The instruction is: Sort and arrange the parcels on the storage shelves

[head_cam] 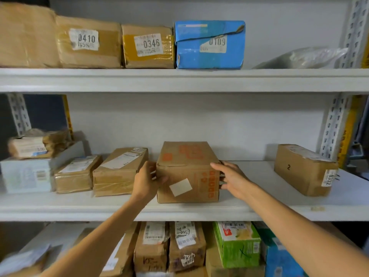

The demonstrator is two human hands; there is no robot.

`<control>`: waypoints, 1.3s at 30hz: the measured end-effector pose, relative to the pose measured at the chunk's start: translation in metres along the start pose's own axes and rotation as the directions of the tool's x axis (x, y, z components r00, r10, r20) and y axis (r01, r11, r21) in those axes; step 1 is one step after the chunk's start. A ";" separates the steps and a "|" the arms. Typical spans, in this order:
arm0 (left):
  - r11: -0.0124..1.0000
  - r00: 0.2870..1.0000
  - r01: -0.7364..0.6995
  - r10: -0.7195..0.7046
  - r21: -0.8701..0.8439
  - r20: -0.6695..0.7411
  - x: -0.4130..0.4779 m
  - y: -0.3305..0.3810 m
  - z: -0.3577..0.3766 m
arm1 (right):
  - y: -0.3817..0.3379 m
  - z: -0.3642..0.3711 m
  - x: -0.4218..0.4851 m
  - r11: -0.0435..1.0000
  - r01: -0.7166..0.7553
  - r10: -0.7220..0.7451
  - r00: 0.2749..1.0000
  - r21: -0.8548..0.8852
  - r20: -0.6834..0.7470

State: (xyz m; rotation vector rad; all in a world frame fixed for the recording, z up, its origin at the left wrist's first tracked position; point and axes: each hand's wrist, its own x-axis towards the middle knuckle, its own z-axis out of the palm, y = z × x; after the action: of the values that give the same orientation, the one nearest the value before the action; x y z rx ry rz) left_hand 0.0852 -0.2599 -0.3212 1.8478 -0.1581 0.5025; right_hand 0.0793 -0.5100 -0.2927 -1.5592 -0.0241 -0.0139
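Back wall (199,120): pale grey, plain. Dark panel (46,112): far L. Yellow strip (66,114): dark marks, just R of panel. Yellow banner (347,136): far R, lettering illegible. Small tan scrap (317,208): lower R.

Box (187,172) on middle shelf (259,210), between hands.
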 end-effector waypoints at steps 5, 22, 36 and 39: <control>0.999 0.999 0.008 -0.009 -0.035 -0.049 0.010 -0.011 0.002 | 0.002 0.008 0.013 1.000 0.009 -0.008 1.000 0.027 -0.016; 0.977 0.994 -0.023 -0.001 0.211 0.110 0.017 0.005 -0.024 | -0.006 0.011 0.004 0.990 -0.017 0.028 0.997 -0.143 0.077; 0.558 0.746 -0.637 0.268 0.533 0.610 -0.006 0.101 0.090 | -0.044 -0.096 -0.066 0.102 -0.007 0.007 1.000 -0.995 -0.007; 0.571 0.706 -0.663 0.260 0.484 0.659 -0.013 0.108 0.130 | -0.044 -0.133 -0.088 0.113 -0.093 -0.002 0.996 -0.989 -0.094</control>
State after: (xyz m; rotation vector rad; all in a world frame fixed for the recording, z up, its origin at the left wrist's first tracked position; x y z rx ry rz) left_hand 0.0696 -0.4191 -0.2646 2.6976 -1.0169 0.4419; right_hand -0.0090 -0.6441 -0.2522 -3.0130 0.1298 -0.0459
